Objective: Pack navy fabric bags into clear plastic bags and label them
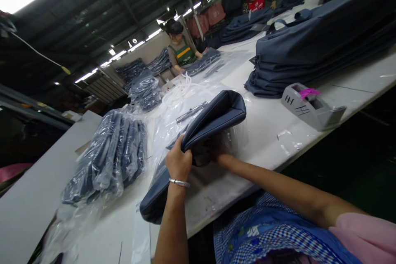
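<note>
A dark navy bag (213, 121) lies across the table in front of me, its upper end lifted and folded over. With my left hand (179, 160), a bracelet at the wrist, I grip the bag's edge near its middle, fingers closed round the fabric. My right hand (221, 154) reaches in beneath the raised part of the bag. Shadow and the bag hide its fingers, so their grip does not show. Clear plastic (239, 136) shows under and beside the bag.
Plastic-wrapped navy bags (108, 156) lie at left, with another wrapped stack (144, 90) behind. Unwrapped navy bags (309, 49) are piled at right, near a grey tape dispenser (309, 107) with something pink. Two co-workers (182, 51) handle bags farther back.
</note>
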`<state>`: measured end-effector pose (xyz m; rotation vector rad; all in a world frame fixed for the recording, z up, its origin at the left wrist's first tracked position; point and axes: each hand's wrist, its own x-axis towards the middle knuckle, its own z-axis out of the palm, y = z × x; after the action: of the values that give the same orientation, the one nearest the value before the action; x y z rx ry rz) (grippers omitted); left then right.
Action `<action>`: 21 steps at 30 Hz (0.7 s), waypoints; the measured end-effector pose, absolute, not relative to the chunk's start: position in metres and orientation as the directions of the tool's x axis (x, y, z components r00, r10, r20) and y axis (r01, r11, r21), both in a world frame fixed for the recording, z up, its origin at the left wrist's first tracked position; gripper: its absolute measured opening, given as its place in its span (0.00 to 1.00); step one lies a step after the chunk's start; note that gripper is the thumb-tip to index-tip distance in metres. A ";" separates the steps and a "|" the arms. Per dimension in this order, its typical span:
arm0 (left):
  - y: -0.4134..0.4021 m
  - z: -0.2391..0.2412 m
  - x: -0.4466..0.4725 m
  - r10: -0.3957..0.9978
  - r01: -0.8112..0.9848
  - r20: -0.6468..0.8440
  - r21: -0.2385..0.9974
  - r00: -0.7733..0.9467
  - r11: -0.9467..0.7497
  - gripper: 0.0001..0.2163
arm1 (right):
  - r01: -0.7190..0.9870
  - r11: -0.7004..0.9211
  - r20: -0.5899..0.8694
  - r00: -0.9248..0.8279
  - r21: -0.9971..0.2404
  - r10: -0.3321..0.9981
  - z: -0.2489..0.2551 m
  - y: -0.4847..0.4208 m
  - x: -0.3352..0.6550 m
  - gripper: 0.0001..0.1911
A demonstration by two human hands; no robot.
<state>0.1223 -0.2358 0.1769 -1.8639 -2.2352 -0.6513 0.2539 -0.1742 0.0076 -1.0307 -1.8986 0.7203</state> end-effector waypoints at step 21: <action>-0.285 0.128 0.128 0.982 0.985 0.175 0.144 0.070 -0.096 0.32 | 0.363 0.430 0.287 -0.385 -0.827 0.877 -0.028 -0.216 0.309 0.15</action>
<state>0.1284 -0.2850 0.1285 -2.2895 -2.1036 -0.3561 0.3087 -0.2163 -0.0284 -1.0472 -1.9415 0.8789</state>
